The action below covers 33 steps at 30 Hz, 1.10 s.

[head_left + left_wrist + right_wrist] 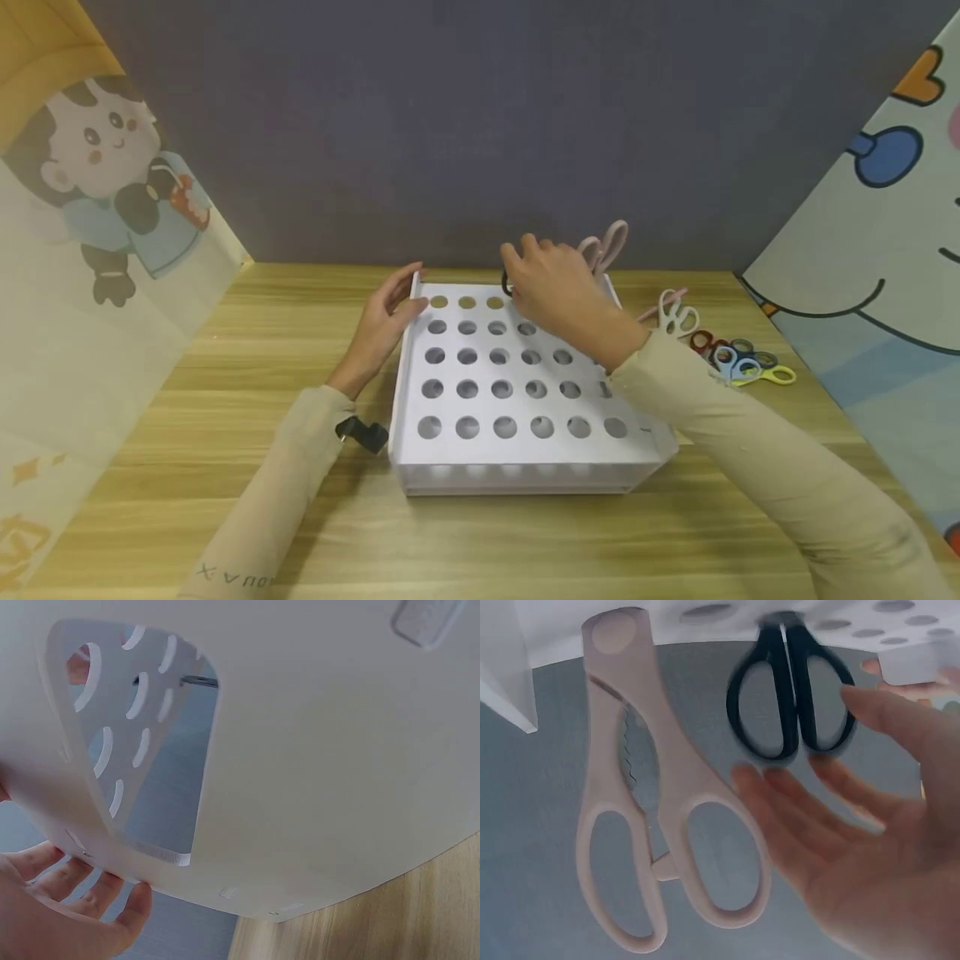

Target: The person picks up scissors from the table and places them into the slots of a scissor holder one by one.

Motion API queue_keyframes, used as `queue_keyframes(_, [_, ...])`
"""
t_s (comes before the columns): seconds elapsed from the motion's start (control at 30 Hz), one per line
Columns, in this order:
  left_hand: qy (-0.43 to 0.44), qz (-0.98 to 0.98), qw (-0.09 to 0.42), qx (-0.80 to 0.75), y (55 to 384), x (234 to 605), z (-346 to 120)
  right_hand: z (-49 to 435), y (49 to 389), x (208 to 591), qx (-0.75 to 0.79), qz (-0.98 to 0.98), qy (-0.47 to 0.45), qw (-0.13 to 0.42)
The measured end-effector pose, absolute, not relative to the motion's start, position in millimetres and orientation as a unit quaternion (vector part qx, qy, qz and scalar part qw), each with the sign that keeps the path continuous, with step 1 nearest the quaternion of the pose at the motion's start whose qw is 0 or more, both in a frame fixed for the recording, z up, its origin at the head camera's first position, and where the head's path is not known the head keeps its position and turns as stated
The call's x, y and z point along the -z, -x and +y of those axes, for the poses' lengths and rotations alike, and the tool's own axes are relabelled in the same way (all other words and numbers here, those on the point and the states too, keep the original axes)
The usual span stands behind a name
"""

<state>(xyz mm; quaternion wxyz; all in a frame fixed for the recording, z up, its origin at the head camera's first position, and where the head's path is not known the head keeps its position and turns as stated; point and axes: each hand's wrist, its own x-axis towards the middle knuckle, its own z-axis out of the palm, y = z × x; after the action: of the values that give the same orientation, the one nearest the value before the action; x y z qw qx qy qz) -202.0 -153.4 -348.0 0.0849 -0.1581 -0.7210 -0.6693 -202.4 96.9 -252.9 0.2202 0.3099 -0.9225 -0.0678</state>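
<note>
A white rack (480,408) with rows of round holes stands on the table. My left hand (380,329) holds its left side panel at the back corner, thumb over the top edge; in the left wrist view the fingertips (135,900) meet the panel's edge. At the back row, my right hand (885,825) is around the handles of black scissors (784,697) set in a hole. The thumb touches one loop, and the loosely extended fingers lie near the loop ends. Beside them, pale pink kitchen scissors (671,780) stand in the rack, handles up.
Right of the rack lie several loose scissors, among them a white pair (677,317), a light blue pair (731,364) and a yellow pair (780,375). Behind the wood-grain table (300,300) rises a grey partition (450,133); cartoon-printed panels flank both sides.
</note>
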Motion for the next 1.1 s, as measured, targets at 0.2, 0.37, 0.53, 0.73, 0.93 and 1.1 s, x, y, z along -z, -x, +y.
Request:
queue_keyframes(0.2, [0.153, -0.722, 0.085, 0.669, 202, 348, -152, 98, 205, 250, 0.058, -0.937, -0.312, 0.144])
queue_keyframes(0.37, [0.153, -0.725, 0.085, 0.666, 202, 348, -152, 101, 207, 244, 0.046, -0.936, -0.320, 0.138])
queue_keyframes(0.53, [0.152, -0.726, 0.085, 0.665, 202, 347, -152, 103, 210, 242, 0.034, -0.946, -0.304, 0.105])
queue_keyframes(0.73, [0.148, -0.728, 0.085, 0.664, 203, 350, -153, 105, 210, 242, 0.020, -0.949, -0.303, 0.086])
queue_keyframes(0.93, [0.153, -0.728, 0.088, 0.663, 203, 350, -152, 116, 198, 236, -0.014, -0.955, -0.288, 0.072])
queue_keyframes(1.1, [0.152, -0.729, 0.086, 0.662, 204, 350, -153, 128, 186, 234, -0.054, -0.954, -0.285, 0.075])
